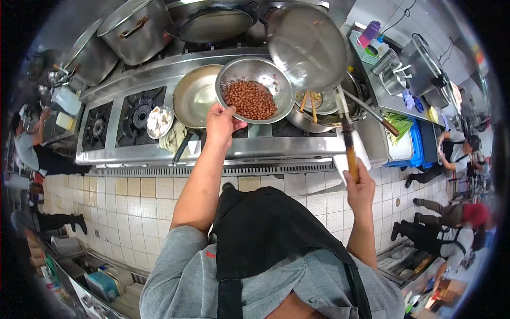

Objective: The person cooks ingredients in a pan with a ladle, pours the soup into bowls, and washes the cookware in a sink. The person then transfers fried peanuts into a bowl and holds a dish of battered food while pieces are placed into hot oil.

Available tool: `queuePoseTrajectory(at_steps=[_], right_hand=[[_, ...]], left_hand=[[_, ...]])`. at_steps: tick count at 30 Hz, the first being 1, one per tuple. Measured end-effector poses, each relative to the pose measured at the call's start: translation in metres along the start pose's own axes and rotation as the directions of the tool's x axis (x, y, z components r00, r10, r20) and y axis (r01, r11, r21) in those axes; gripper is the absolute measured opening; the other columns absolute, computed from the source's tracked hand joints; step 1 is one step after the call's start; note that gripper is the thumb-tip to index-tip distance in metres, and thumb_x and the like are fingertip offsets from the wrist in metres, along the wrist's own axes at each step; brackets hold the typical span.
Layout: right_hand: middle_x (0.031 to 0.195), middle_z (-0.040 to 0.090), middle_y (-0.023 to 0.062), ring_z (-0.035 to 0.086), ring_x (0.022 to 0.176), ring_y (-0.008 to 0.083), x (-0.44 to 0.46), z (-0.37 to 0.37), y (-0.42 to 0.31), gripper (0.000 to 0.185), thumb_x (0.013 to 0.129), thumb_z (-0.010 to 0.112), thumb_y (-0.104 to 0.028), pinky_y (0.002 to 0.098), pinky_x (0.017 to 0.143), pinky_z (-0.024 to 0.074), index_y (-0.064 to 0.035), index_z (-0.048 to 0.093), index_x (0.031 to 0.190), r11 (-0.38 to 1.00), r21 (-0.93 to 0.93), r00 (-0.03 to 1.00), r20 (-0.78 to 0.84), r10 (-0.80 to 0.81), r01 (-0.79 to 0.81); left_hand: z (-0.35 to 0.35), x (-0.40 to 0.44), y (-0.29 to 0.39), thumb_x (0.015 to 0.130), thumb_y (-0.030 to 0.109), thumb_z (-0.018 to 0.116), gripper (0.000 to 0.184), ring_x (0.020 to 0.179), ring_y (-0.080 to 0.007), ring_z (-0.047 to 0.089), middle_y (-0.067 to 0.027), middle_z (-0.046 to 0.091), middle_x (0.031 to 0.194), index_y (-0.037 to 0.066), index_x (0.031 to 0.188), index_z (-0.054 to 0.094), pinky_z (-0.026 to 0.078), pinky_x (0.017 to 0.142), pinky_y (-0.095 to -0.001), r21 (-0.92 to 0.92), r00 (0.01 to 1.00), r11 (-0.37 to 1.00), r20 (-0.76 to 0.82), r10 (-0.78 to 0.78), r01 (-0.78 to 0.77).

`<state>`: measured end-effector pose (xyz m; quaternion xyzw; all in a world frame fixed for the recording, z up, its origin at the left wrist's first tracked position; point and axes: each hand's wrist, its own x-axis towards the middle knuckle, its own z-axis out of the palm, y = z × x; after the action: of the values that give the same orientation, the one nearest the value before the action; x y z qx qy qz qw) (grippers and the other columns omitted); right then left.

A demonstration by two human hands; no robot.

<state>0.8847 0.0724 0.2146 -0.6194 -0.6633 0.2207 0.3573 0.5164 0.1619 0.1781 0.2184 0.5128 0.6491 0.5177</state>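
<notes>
My left hand (222,125) grips the near rim of a steel bowl (284,85), its thumb over the edge. Small reddish-brown beans or nuts (249,100) lie in the bowl. Beneath and left of it, a wide frying pan (187,101) rests on the stove. My right hand (360,186) is closed around the brown handle of a large metal wok (308,48), which is raised toward the back of the stove. Below the wok stands a steel pot (311,126) with two wooden sticks (313,106) and a smaller bowl in it.
A small bowl of whitish pieces (159,121) sits beside a cloth (172,139) and the left burners (141,112). Tall pots (135,34) line the back. Greens (397,127) lie at the right counter. Other people (457,149) stand on both sides.
</notes>
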Motion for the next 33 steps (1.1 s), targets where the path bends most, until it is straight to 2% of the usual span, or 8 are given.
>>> queuePoseTrajectory(at_steps=[2,3,12,19,23,25,29,33], right_hand=[[0.098,0.068,0.0192,0.066,0.082,0.0207,0.013,-0.017,0.022,0.043,0.086,0.067,-0.009,0.0313,0.072,0.0509,0.0003,0.056,0.126,1.000,-0.020,0.998,-0.069,-0.004,0.003],[0.100,0.068,0.0140,0.063,0.083,0.0189,0.024,-0.029,0.037,0.042,0.088,0.064,-0.004,0.0300,0.073,0.0496,0.0021,0.054,0.129,0.951,-0.202,0.959,-0.111,-0.261,0.236],[0.108,0.065,0.0226,0.063,0.096,0.0400,0.079,-0.089,0.036,0.047,0.085,0.064,-0.010,0.0447,0.081,0.0502,-0.0179,0.056,0.131,0.773,-0.634,0.999,-0.033,0.005,-0.025],[0.117,0.061,0.0253,0.058,0.108,0.0407,0.109,-0.075,0.053,0.048,0.084,0.066,-0.016,0.0455,0.092,0.0450,-0.0097,0.056,0.131,0.691,-0.723,0.994,0.092,0.054,0.030],[0.115,0.063,0.0213,0.062,0.103,0.0356,0.117,-0.030,0.012,0.043,0.087,0.064,-0.013,0.0423,0.089,0.0480,-0.0047,0.058,0.128,0.769,-0.548,0.938,0.093,-0.335,0.329],[0.113,0.065,0.0160,0.064,0.097,0.0231,0.085,0.024,-0.053,0.038,0.090,0.063,-0.013,0.0347,0.082,0.0506,-0.0041,0.059,0.126,0.943,-0.135,0.951,0.107,-0.292,0.304],[0.108,0.065,0.0092,0.063,0.089,0.0179,-0.014,0.178,-0.196,0.032,0.086,0.068,-0.013,0.0288,0.079,0.0515,-0.0070,0.065,0.117,0.815,0.167,0.685,0.465,-0.561,0.555],[0.105,0.063,0.0115,0.060,0.085,0.0139,-0.104,0.316,-0.271,0.052,0.089,0.067,-0.021,0.0277,0.075,0.0496,0.0013,0.048,0.132,0.913,0.407,0.460,0.812,-0.361,-0.002]], left_hand=[[-0.007,-0.005,-0.010,0.091,0.002,0.051,0.005,0.061,-0.0191,0.063,-0.0124,0.062,0.086,0.001,0.095,0.049,0.058,0.051,-0.0291,-0.031,0.999,0.999,-0.044,0.006,-0.008],[-0.008,-0.012,-0.013,0.091,0.003,0.051,0.008,0.061,-0.0185,0.063,-0.0119,0.063,0.087,0.001,0.098,0.050,0.058,0.052,-0.0289,-0.050,0.997,0.999,-0.070,0.006,-0.010],[-0.034,-0.085,0.002,0.091,0.005,0.052,0.007,0.058,-0.0141,0.060,-0.0089,0.063,0.084,0.002,0.097,0.052,0.053,0.047,-0.0253,0.019,0.982,1.000,-0.185,0.028,-0.024],[-0.117,-0.160,0.031,0.088,0.006,0.056,0.008,0.054,-0.0118,0.057,-0.0063,0.061,0.079,0.001,0.094,0.054,0.052,0.044,-0.0240,0.127,0.932,0.990,-0.347,0.102,-0.061],[-0.194,-0.207,0.042,0.088,0.005,0.055,0.009,0.053,-0.0110,0.056,-0.0046,0.061,0.079,0.002,0.096,0.055,0.050,0.044,-0.0233,0.151,0.828,0.986,-0.542,0.144,-0.072],[-0.221,-0.231,0.043,0.088,0.005,0.056,0.011,0.054,-0.0117,0.057,-0.0055,0.060,0.077,0.001,0.097,0.054,0.051,0.045,-0.0237,0.138,0.818,0.988,-0.558,0.141,-0.075],[-0.299,-0.273,0.051,0.088,0.004,0.056,0.009,0.055,-0.0128,0.058,-0.0068,0.059,0.078,0.000,0.096,0.054,0.053,0.046,-0.0252,0.072,0.799,0.997,-0.597,0.073,-0.037],[-0.365,-0.321,0.071,0.088,0.007,0.058,0.007,0.055,-0.0111,0.057,-0.0053,0.059,0.077,0.005,0.090,0.051,0.053,0.046,-0.0240,0.007,0.735,0.996,-0.674,0.072,-0.090]])
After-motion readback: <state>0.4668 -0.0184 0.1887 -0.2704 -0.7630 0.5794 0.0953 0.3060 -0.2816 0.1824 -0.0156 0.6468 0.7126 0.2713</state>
